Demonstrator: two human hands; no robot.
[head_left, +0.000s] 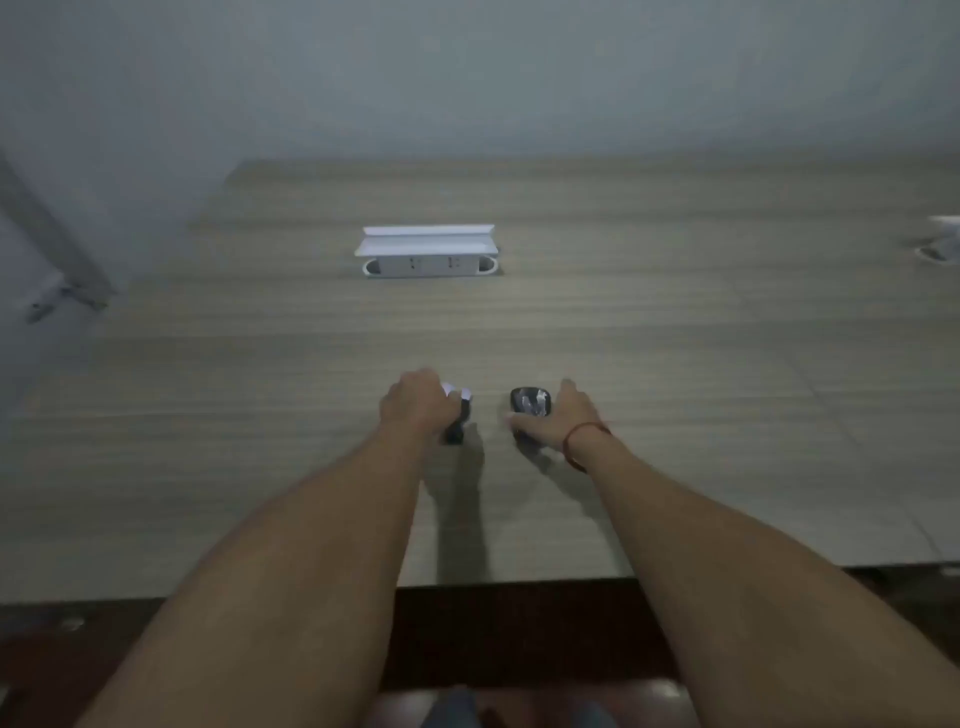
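Note:
Both arms reach out over a wood-grain table (675, 338). My left hand (415, 402) grips a small dark object with a white end (460, 415), which stands on the tabletop; its shape is blurred. My right hand (558, 421) rests on the near right side of a dark rounded object (529, 401) with shiny patches on top, thumb along its near edge. A red string circles the right wrist. The two objects sit about a hand's width apart.
A white socket box (428, 252) with its lid raised is set into the table farther back. Another white fitting (937, 244) shows at the right edge. A grey metal leg (57, 249) stands at left. The table's near edge runs below my forearms.

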